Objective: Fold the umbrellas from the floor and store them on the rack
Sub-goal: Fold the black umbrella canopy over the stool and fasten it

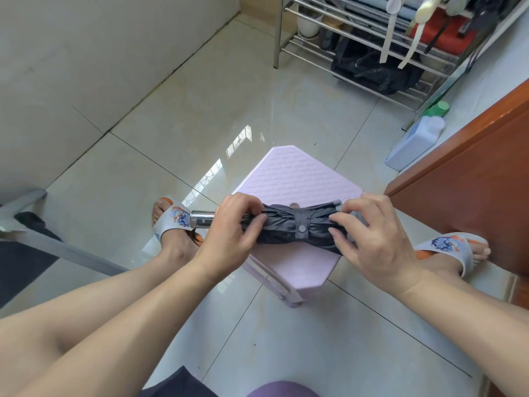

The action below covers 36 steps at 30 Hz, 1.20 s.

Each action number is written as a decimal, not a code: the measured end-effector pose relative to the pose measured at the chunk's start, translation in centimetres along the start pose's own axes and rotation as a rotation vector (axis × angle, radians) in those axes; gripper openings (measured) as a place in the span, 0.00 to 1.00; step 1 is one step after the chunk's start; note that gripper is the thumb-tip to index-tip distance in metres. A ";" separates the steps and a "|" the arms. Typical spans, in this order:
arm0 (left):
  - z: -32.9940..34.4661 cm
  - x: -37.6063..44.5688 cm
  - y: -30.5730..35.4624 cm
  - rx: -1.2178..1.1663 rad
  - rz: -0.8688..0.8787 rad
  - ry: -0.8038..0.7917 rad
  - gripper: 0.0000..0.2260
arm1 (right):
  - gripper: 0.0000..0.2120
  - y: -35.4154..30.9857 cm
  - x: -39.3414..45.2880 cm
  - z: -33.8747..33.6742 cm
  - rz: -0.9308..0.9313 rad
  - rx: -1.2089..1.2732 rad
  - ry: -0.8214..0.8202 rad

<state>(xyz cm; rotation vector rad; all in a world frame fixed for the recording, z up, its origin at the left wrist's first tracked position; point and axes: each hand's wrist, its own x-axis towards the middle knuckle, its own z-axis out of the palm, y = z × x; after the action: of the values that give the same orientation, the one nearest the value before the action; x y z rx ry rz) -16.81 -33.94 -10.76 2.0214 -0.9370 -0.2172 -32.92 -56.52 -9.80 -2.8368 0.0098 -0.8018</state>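
Across the near half of the pink stool [297, 173], close to its front corner, I see the grey folding umbrella [289, 229] lying crosswise, rolled into a tight bundle and cinched at its middle by a strap [301, 224] fastened with a round snap. Its silver handle [201, 219] juts out past the stool's left edge, over the floor [171, 133], just beside the slippered foot there. My left hand [229, 230] sits at the handle end of the bundle: the fingers are curled over the top of the fabric with the thumb underneath, gripping the umbrella where cloth meets handle. My right hand [375, 236] takes the other end, near the stool's right corner, fingers bent and spread over the folds, fingertips pressing into the cloth and the thumb tucked along the near side, so it too clasps the bundle rather than lying flat on it. The strapped middle lies bare between the two hands. Well beyond the stool, at the far right by the wall, I see the metal rack [369, 44] with dark bags and hanging straps on its shelves, and a white jug with a green cap [415, 138] on the floor beside a wooden door.
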 end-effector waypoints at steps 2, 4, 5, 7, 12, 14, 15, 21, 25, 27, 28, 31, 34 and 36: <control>0.1 0.2 -0.1 0.029 0.010 -0.007 0.04 | 0.03 0.3 -0.1 -0.4 -0.018 -0.048 -0.005; 0.0 0.2 -0.5 0.057 0.031 -0.030 0.06 | 0.05 0.4 -0.3 -0.5 -0.020 -0.083 0.001; 0.0 0.1 -0.6 0.068 0.047 -0.037 0.06 | 0.07 0.4 -0.4 -0.6 -0.022 -0.101 0.005; 0.0 -0.1 -1.0 0.074 0.072 -0.034 0.03 | 0.08 0.3 -0.7 -0.3 -0.019 -0.104 0.012; 0.2 0.2 -0.9 0.107 0.123 -0.064 0.04 | 0.10 0.4 -1.5 1.7 0.121 0.055 0.084; 0.2 0.2 -0.8 0.140 0.132 -0.062 0.04 | 0.11 0.5 -1.8 2.2 0.173 0.102 0.108; 0.3 0.0 -0.6 0.154 0.133 -0.059 0.04 | 0.12 0.4 -2.0 2.4 0.188 0.115 0.111; -0.1 -0.6 -1.0 0.177 0.174 -0.103 0.03 | 0.08 -0.2 -2.2 1.9 0.174 0.177 0.057; -0.1 0.2 0.1 0.010 -0.021 -0.023 0.09 | 0.08 -0.4 -0.8 -0.1 0.245 0.282 -0.058; 0.1 0.6 0.2 0.003 -0.062 0.009 0.07 | 0.12 -0.3 0.4 -0.6 0.227 0.205 -0.138; 0.2 0.6 0.2 0.010 -0.059 0.003 0.05 | 0.12 -0.1 0.5 -0.6 0.169 0.157 -0.170; -0.1 0.5 0.1 0.045 -0.018 -0.049 0.05 | 0.08 0.2 0.0 -0.6 0.042 0.098 -0.166; -0.6 1.3 0.4 0.057 -0.005 -0.109 0.09 | 0.06 -0.2 -0.4 -0.3 0.084 0.126 -0.143; -1.2 1.8 0.2 0.062 -0.022 -0.141 0.06 | 0.07 -0.4 -0.3 -0.1 0.130 0.161 -0.136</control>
<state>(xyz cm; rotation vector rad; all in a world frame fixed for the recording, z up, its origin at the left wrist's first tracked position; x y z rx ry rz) -15.08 -34.53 -9.55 2.0955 -1.0205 -0.3502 -33.25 -56.18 -9.77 -2.6993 0.1034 -0.5550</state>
